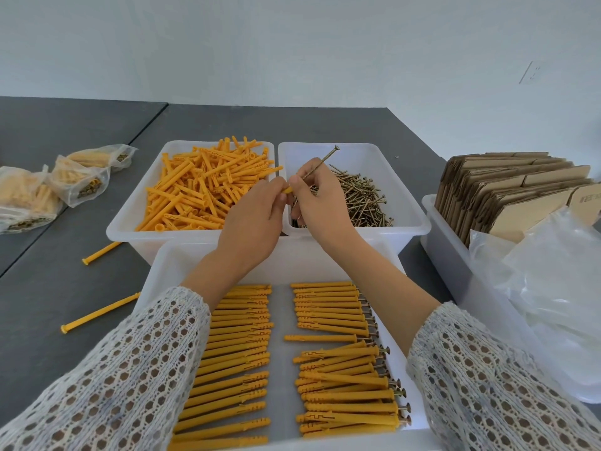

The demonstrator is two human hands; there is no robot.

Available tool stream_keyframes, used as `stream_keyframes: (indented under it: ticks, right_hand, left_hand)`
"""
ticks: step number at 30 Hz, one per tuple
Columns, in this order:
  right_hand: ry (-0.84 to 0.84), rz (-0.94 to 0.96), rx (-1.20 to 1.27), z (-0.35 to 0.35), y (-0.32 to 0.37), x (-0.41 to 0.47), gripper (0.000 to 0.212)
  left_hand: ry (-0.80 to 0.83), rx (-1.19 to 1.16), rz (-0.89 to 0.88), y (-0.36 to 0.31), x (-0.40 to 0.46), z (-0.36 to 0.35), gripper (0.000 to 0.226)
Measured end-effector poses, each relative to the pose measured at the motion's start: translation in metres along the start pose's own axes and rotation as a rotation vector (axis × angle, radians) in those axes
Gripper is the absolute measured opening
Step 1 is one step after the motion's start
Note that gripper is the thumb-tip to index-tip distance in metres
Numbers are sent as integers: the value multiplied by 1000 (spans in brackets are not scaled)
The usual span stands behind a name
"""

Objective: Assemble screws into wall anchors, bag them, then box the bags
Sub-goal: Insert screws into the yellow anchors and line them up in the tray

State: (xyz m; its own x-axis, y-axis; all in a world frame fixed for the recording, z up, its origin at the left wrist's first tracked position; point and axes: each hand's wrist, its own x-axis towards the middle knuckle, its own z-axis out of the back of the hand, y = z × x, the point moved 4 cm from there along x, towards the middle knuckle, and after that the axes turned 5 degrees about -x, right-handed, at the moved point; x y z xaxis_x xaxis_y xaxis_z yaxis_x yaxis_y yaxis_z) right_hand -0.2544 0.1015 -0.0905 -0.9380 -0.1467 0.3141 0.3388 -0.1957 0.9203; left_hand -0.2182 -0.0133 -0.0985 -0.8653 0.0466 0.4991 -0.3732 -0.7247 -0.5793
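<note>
My left hand (257, 216) grips an orange wall anchor (287, 190); only its open end shows past my fingers. My right hand (317, 198) pinches a long brass screw (320, 162), its tip at the anchor's mouth and its head pointing up and right. Both hands hover over the seam between a white bin of loose orange anchors (195, 190) and a white bin of loose screws (361, 196). In the near white tray (156, 271), several assembled anchors with screws (341, 353) lie in two rows.
Filled clear bags (78, 180) lie at the far left of the grey table. Two stray anchors (100, 312) rest left of the near tray. At right, a white bin (448, 242) holds flat cardboard boxes (514, 190) and empty plastic bags (559, 288).
</note>
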Motion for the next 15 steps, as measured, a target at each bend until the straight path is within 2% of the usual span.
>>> stream_keyframes:
  ticks: [3,9,15]
  right_hand:
    - [2,35,-24,0,2,-1,22]
    - [46,67,-80,-5,3,-1,14]
    - [156,-50,-13,-7,2,-1,26]
  left_hand:
    - [-13,-21,9,2,1,0,23]
    - [-37,-109,-18,2,2,1,18]
    - [-20,-154,-58,-2,3,0,24]
